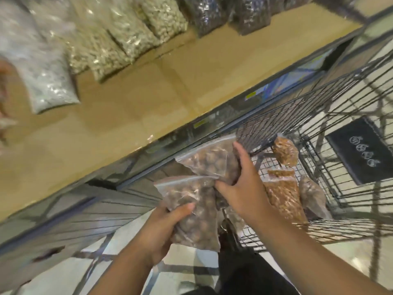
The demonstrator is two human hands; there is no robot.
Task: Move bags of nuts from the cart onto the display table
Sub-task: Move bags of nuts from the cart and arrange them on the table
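Observation:
Two clear zip bags of round brown nuts are held over the near corner of the wire cart (331, 116). My left hand (163, 228) grips the lower bag (191, 201) from below. My right hand (244, 179) holds the upper bag (212, 158) by its side. Both bags hang between the cart and the edge of the tan display table (148, 99). Inside the cart lie more bags: an orange-brown bag (285, 196), a smaller one (285, 152) leaning on the wire, and a darker bag (312, 194).
On the table's far side stand rows of bags: pale seeds (49, 81), greenish nuts (119, 39), dark ones (251, 13). A black sign (361, 150) hangs in the cart. The table front has a glass panel (106, 167) above a tiled floor.

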